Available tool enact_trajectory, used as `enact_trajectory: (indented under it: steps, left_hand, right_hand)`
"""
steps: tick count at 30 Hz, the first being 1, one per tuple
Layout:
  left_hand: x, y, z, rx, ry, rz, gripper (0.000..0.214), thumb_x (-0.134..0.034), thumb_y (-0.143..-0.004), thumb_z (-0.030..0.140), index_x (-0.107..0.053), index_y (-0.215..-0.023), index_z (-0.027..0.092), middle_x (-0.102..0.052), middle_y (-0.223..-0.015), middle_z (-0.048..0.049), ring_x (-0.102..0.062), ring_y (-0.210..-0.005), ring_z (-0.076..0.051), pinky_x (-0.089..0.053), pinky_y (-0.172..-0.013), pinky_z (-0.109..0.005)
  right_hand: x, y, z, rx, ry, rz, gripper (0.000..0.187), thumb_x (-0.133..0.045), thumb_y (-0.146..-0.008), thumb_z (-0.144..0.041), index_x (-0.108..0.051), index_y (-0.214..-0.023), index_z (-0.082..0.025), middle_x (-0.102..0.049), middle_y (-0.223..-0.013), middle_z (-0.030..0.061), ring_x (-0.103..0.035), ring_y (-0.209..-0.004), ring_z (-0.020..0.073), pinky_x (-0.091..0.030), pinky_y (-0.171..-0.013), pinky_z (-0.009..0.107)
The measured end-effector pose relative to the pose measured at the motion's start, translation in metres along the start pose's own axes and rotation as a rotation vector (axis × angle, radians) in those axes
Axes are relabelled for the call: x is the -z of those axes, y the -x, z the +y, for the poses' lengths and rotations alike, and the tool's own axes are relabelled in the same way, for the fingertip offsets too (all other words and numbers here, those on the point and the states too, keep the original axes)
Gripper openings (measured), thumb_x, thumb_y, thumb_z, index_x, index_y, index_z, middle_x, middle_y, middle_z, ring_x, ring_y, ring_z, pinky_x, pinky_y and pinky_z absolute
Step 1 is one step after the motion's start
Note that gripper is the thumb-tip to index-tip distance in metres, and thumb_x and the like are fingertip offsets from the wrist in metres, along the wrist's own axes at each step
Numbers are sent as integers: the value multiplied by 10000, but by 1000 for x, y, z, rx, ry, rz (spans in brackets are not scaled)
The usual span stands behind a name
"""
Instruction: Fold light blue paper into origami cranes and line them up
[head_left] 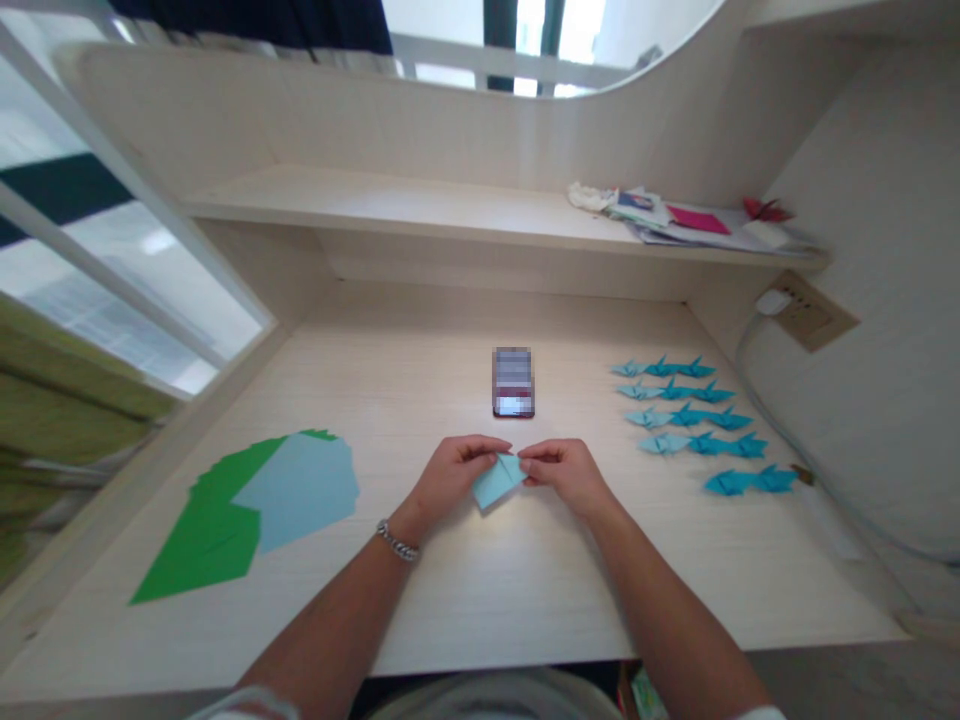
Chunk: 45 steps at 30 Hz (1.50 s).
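Paper (496,482), light blue and folded to a small pointed shape, sits pinched between our left hand (450,470) and right hand (566,472), fingertips closed tight on its upper edge, just below the phone (514,382).

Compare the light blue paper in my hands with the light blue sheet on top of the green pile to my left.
The held paper is folded into a small shape; the flat sheet is unfolded and looks much larger. The held paper is pinched between the left hand and the right hand; the flat sheet lies untouched on the green sheets. Both are the same light blue.
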<state>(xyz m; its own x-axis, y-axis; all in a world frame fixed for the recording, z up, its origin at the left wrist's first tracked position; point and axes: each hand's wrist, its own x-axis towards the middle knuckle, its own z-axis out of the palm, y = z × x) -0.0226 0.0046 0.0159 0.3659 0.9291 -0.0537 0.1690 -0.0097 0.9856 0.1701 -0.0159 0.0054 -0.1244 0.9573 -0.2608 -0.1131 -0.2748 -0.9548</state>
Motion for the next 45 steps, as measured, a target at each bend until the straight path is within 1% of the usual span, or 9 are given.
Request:
enact_trajectory:
  steps: [3,7,10,23,30,35,40,43,45]
  left_hand:
    - [-2,-1,1,8,12,49,241,-564,-785,227,-703,-960,137,-710,-956,-91,-633,-835,-183,-474,-715,-264]
    - [-7,1,1,50,12,4,298,-623,-761,331,-688,-965,125,-713,-864,-90,-633,-739,-176,-473,-640,-261]
    - [-8,2,1,55,-4,-11,309,-645,-742,354,-689,-940,121,-708,-815,-81,-623,-686,-164,-461,-598,-251]
    - [-5,2,3,80,-13,4,299,-687,-689,314,-705,-911,114,-719,-809,-86,-634,-687,-175,-476,-615,-265]
    - [-5,3,6,86,-29,17,261,-674,-695,293,-711,-889,122,-720,-801,-82,-638,-682,-176,-484,-610,-265]
    - [-6,3,3,81,-3,21,261,-663,-711,315,-705,-876,117,-715,-777,-81,-630,-658,-168,-473,-585,-255]
    - [-3,1,-1,80,0,40,261,-664,-704,313,-697,-869,113,-705,-745,-71,-614,-618,-153,-452,-553,-241]
    - [-3,2,-2,62,-83,-4,257,-652,-703,312,-700,-864,118,-699,-726,-64,-607,-614,-158,-446,-543,-244]
    - [-3,3,-1,47,-149,-56,251,-634,-716,328,-711,-854,133,-708,-749,-65,-615,-647,-171,-455,-572,-256]
  right_hand:
    - [0,-1,1,12,1,30,332,-788,-561,-323,-729,-819,-122,-703,-698,66,-643,-589,159,-564,-618,324]
    - [-1,-2,2,11,15,28,335,-786,-562,-336,-728,-808,-116,-699,-683,62,-642,-583,159,-565,-620,326]
    - [-2,-2,3,3,22,20,320,-785,-565,-332,-729,-798,-120,-695,-673,54,-636,-572,152,-563,-621,327]
    - [-2,0,1,-20,0,-20,348,-797,-544,-344,-727,-803,-121,-692,-686,53,-632,-574,151,-557,-629,338]
    - [-5,1,1,-14,2,-5,363,-798,-535,-356,-726,-798,-117,-694,-682,57,-638,-578,159,-563,-629,348]
    - [-4,0,1,5,39,-14,348,-782,-561,-361,-723,-806,-121,-697,-686,60,-640,-573,158,-557,-610,331]
    - [-2,0,0,32,90,25,333,-767,-584,-350,-714,-815,-117,-688,-647,63,-643,-577,167,-545,-620,338]
    - [-2,1,0,63,189,11,268,-727,-636,-330,-714,-810,-127,-686,-644,59,-638,-577,166,-534,-619,332]
    - [-2,3,0,84,265,-17,216,-696,-668,-314,-716,-792,-138,-682,-636,52,-632,-575,164,-524,-610,319]
